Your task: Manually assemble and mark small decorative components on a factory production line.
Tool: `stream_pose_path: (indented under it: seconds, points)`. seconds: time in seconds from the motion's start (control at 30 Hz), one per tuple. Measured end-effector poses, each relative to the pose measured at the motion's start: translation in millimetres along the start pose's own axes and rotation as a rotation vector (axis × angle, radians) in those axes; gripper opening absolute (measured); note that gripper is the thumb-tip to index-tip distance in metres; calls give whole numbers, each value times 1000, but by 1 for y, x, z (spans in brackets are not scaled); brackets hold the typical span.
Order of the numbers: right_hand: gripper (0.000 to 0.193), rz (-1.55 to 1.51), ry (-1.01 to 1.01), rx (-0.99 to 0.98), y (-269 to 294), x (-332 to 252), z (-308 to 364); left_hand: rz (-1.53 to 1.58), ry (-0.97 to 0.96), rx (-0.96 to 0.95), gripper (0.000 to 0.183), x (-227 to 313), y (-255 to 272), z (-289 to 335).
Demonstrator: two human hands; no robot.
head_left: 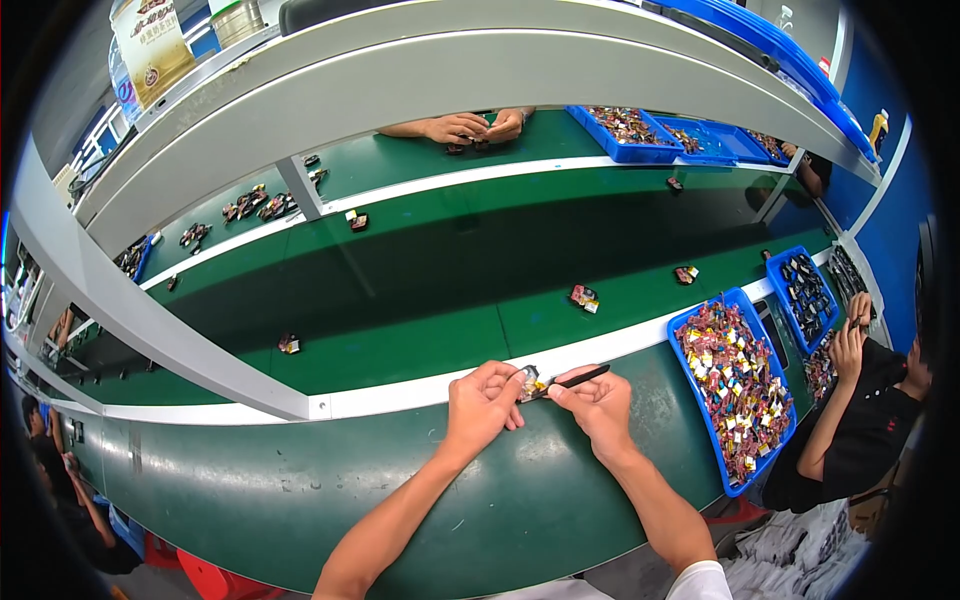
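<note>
Above the green bench top (pixel 400 470), close to its white edge strip, my hands meet at one small part. My left hand (pixel 483 402) is closed, pinching a small part with yellow, white and dark bits (pixel 531 384) between thumb and fingers. In my right hand (pixel 597 412) is a slim black tool (pixel 582 378), gripped near its middle, its lower end at the part. Whether it is a pair of tweezers I cannot tell. Fingers hide some of the part.
Right of my hands stands a blue tray (pixel 690 375) heaped with small wired parts; another blue tray (pixel 835 312) lies beyond. Scattered pieces, including a pink-and-white one (pixel 584 298), sit on the green conveyor belt (pixel 450 290). A grey frame (pixel 160 310) crosses overhead. People work opposite and beside me.
</note>
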State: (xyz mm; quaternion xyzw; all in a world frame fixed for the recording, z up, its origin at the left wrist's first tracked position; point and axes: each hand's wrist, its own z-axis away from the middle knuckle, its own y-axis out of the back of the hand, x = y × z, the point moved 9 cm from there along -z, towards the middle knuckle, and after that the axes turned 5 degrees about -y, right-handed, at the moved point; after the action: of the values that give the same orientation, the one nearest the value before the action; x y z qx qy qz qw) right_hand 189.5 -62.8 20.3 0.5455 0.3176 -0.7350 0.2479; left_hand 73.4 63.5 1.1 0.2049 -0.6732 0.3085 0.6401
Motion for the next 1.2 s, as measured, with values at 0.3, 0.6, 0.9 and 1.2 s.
stream_pose_path:
  seconds: [0.3, 0.6, 0.9, 1.2]
  points:
    - [13, -19, -41, 42, -2, -4, 4, -117, -109, 111, 19, 11, 1, 7]
    - [14, -59, -46, 30, 3, 5, -2, -308, -325, 160, 17, 30, -4, 15]
    - [12, -51, 55, 25, 4, 4, -3, -18, -15, 65, 17, 0, 3, 3]
    - [14, -87, 163, -36, 4, 4, -6, 56, 36, 15, 19, -1, 3, 1]
